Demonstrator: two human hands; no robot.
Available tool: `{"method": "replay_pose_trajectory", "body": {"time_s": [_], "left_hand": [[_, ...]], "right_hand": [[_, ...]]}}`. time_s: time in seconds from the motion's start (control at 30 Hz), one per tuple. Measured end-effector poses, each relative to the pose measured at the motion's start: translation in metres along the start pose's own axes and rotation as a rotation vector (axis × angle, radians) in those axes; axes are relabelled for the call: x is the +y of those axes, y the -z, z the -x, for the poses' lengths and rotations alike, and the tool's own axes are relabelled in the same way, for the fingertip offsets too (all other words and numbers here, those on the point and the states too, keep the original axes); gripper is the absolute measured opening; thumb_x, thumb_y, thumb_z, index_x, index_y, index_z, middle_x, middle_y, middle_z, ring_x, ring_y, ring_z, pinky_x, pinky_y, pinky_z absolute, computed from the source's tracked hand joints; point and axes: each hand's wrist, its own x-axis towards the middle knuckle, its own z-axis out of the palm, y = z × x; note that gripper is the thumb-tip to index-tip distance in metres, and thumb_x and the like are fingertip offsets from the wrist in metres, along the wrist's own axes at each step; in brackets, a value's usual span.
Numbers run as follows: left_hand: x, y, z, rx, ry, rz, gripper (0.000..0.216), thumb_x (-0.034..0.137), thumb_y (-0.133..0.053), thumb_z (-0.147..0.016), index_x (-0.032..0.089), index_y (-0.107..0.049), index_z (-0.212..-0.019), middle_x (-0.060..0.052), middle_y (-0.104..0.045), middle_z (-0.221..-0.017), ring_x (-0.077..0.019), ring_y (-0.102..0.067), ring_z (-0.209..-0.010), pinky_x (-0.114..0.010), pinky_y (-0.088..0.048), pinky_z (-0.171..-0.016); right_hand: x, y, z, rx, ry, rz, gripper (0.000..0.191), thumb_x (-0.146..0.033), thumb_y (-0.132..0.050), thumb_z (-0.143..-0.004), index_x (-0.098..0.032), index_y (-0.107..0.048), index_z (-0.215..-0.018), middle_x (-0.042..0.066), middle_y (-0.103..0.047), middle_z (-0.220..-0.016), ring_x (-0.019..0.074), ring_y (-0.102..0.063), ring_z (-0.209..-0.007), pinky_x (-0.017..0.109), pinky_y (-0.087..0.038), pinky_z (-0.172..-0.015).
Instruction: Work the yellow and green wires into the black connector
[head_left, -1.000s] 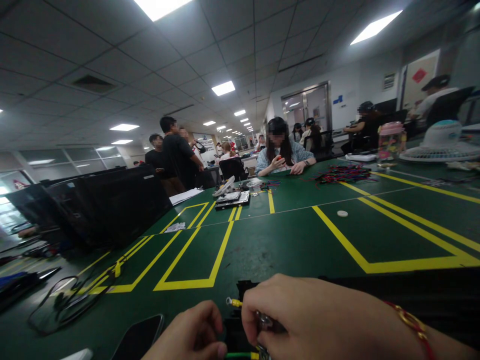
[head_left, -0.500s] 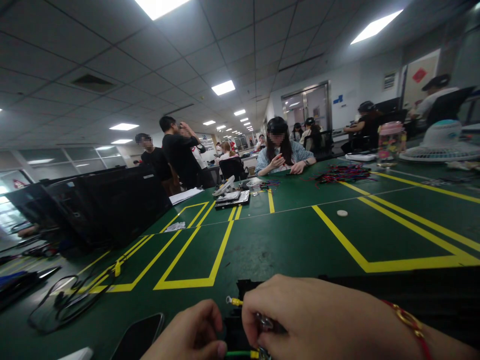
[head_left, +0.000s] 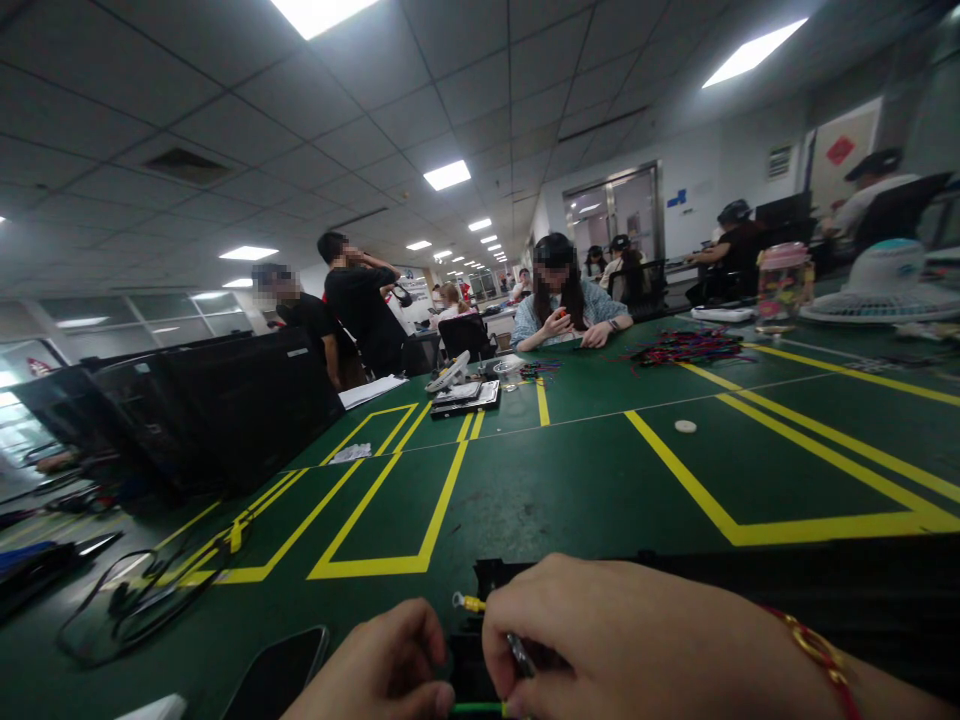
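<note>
At the lower edge of the head view, my left hand [head_left: 382, 660] is closed, thumb and fingertips pinching a green wire [head_left: 478, 708]. The wire runs right, toward my right hand [head_left: 592, 625], whose curled fingers grip a small shiny metal piece [head_left: 520, 655]. Most of that piece is hidden, so its kind is unclear. A yellow-sleeved ring terminal [head_left: 469, 602] sticks out left of my right hand's knuckles. Beneath and behind this hand lies a long black housing [head_left: 847, 580]; its near part is cut off by the frame.
A dark phone [head_left: 277, 672] lies left of my left hand, near looped black cables [head_left: 150, 610]. Black monitors [head_left: 225, 410] stand farther left. Across the green table [head_left: 525, 500] are stacked drives [head_left: 465, 397], a coloured wire pile [head_left: 690, 347], a bottle [head_left: 780, 288] and a seated person [head_left: 570, 310].
The metal piece in my right hand has turned, and the yellow end of the green wire is now mostly covered. My left hand stays put. Standing people in the background shifted slightly.
</note>
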Motion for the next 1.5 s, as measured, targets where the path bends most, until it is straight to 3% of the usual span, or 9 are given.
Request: {"method": "replay_pose_trajectory", "body": {"time_s": [0.3,0.53,0.93,1.13,1.5], "left_hand": [[-0.01,-0.002,-0.004,-0.029,-0.063,0.078,0.014,0.026,-0.061,-0.074,0.019,-0.052,-0.082,-0.002,-0.069,-0.082,-0.0181,-0.063,-0.076,-0.024,-0.04,-0.061],[-0.016,-0.004,-0.004,-0.015,-0.054,0.075,0.014,0.016,-0.058,-0.073,0.017,-0.055,-0.086,-0.003,-0.07,-0.086,-0.0181,-0.064,-0.079,-0.025,-0.041,-0.063],[0.005,0.003,0.003,-0.051,-0.024,0.032,0.013,0.015,-0.056,-0.074,0.017,-0.056,-0.087,-0.003,-0.072,-0.089,-0.0173,-0.064,-0.081,-0.024,-0.041,-0.064],[-0.005,0.002,-0.001,-0.059,-0.044,0.05,0.012,0.023,-0.06,-0.078,0.018,-0.055,-0.087,-0.003,-0.072,-0.09,-0.0171,-0.065,-0.08,-0.024,-0.04,-0.063],[-0.016,-0.003,-0.006,-0.03,-0.059,0.097,0.015,0.019,-0.062,-0.073,0.015,-0.055,-0.085,-0.003,-0.068,-0.081,-0.0182,-0.063,-0.076,-0.025,-0.042,-0.062]], "right_hand": [[0.0,-0.004,-0.002,0.035,-0.012,-0.021,0.013,-0.017,-0.074,-0.087,-0.02,-0.061,-0.088,-0.005,-0.06,-0.081,0.0152,-0.056,-0.071,0.021,-0.032,-0.054],[0.001,-0.003,-0.005,0.021,0.002,-0.004,0.015,-0.02,-0.074,-0.086,-0.019,-0.059,-0.086,-0.005,-0.059,-0.077,0.0139,-0.055,-0.066,0.019,-0.03,-0.05],[-0.004,0.005,-0.001,-0.032,0.002,-0.031,0.013,-0.01,-0.067,-0.085,-0.021,-0.062,-0.091,-0.004,-0.061,-0.083,0.0148,-0.056,-0.072,0.02,-0.032,-0.054],[-0.005,0.001,-0.003,-0.015,-0.001,0.004,0.014,-0.011,-0.07,-0.086,-0.021,-0.062,-0.089,-0.006,-0.059,-0.078,0.0126,-0.055,-0.066,0.018,-0.031,-0.051],[-0.009,-0.002,-0.008,0.041,-0.033,0.026,0.019,-0.005,-0.075,-0.082,-0.019,-0.063,-0.085,-0.006,-0.059,-0.075,0.0113,-0.055,-0.063,0.016,-0.031,-0.049]]}}
